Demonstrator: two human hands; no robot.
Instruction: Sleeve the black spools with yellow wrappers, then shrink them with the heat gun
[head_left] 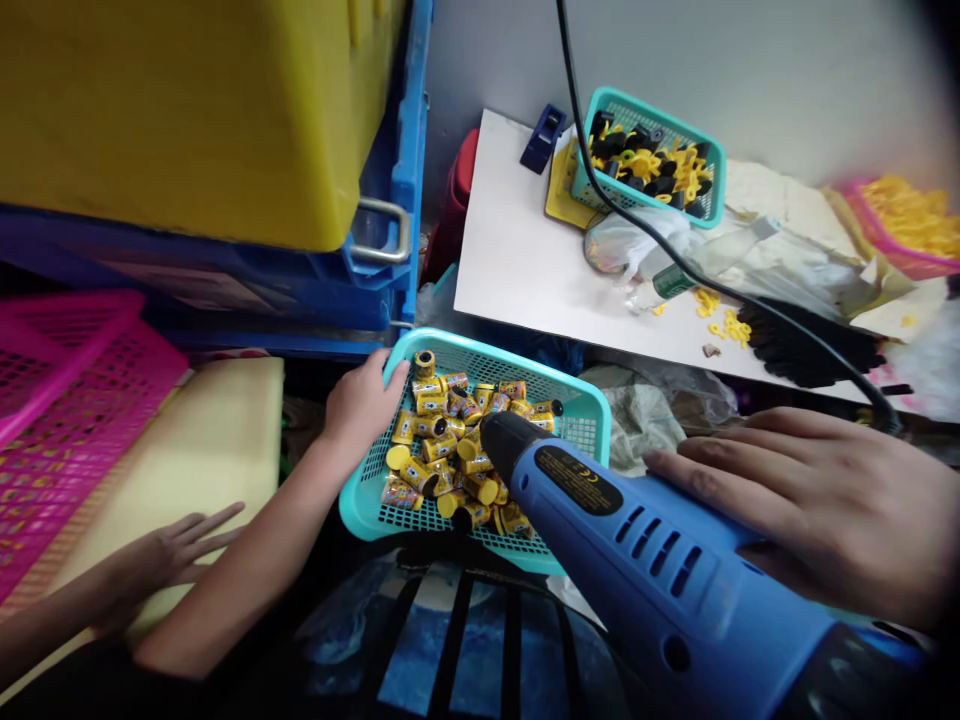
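My left hand (366, 402) grips the left rim of a turquoise plastic basket (592, 405), thumb over the edge. Inside lie many small yellow printed cylinders (442, 450), some with black or yellow ends. My right hand (817, 510) holds a blue heat gun (660, 560); its handle is hidden by the hand. The gun's black nozzle (510, 440) points down over the cylinders, and I cannot tell whether it touches them. The basket sits close against my body.
Another person's hand (176, 555) rests over a cream surface (232, 430) beside a pink basket (90, 370). Blue and yellow crates (382, 290) rise at left. A white table (502, 230) carries another turquoise basket (712, 190) of black and yellow parts. A black cord (637, 225) hangs across.
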